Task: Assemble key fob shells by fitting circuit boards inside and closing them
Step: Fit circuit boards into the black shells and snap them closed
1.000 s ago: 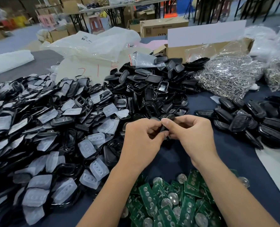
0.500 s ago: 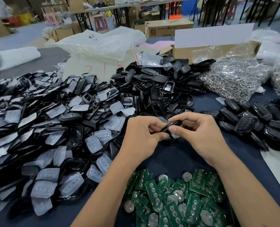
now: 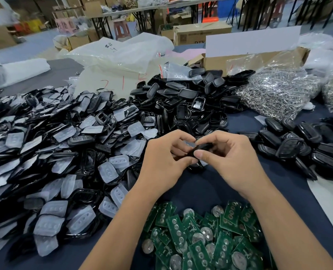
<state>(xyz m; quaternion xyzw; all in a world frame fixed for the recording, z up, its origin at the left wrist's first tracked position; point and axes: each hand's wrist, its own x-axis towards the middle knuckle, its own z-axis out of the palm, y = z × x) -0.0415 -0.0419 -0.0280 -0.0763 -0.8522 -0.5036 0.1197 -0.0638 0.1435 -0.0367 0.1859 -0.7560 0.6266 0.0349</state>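
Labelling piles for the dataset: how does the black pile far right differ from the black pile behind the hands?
The right pile holds closed fobs, smooth backs up; the rear pile holds mostly open shell halves, hollow insides showing. The right pile is smaller and flatter; the rear pile heaps higher. Both are black plastic.

Clear bags of metal key rings (image 3: 274, 92) lie beside a cardboard box (image 3: 239, 57) and crumpled plastic sheeting (image 3: 121, 53).

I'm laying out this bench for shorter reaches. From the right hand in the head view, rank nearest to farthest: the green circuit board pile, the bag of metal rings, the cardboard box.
1. Green circuit board pile: just below the right hand, toward the person.
2. Bag of metal rings: beyond the hand, to its right.
3. Cardboard box: farthest back, behind the black shells.
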